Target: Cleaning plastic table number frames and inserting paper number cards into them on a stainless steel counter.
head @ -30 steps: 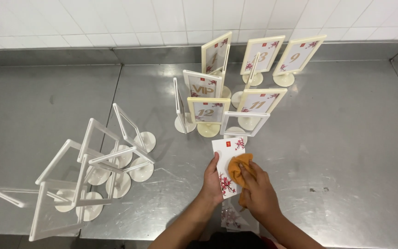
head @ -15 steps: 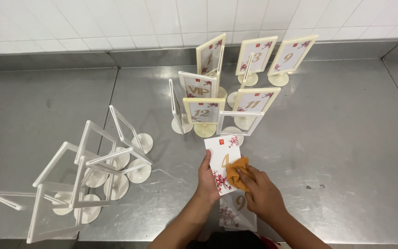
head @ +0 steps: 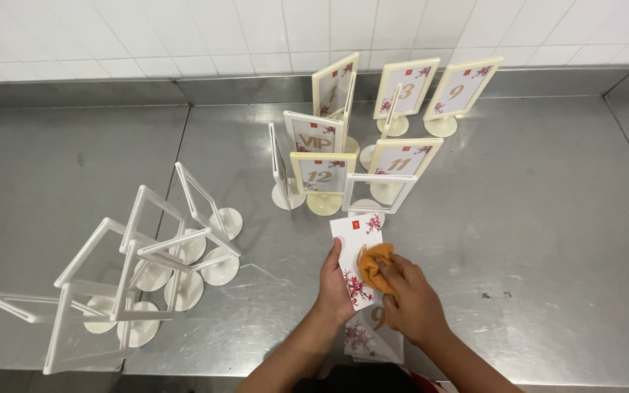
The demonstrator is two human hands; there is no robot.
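Low in the middle of the frame, the left hand (head: 335, 287) grips the edge of a white card (head: 354, 247) with red blossoms, thumb on top. The right hand (head: 410, 302) curls over an orange cloth (head: 373, 262), pressing it onto the card. More cards (head: 373, 338) lie beneath on the steel counter (head: 547, 233). Empty white stands (head: 147, 262) cluster at left; filled stands (head: 358, 138) stand above.

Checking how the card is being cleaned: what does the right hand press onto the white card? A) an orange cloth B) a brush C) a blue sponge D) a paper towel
A: the right hand presses a crumpled orange cloth onto the white card, which the left hand holds.
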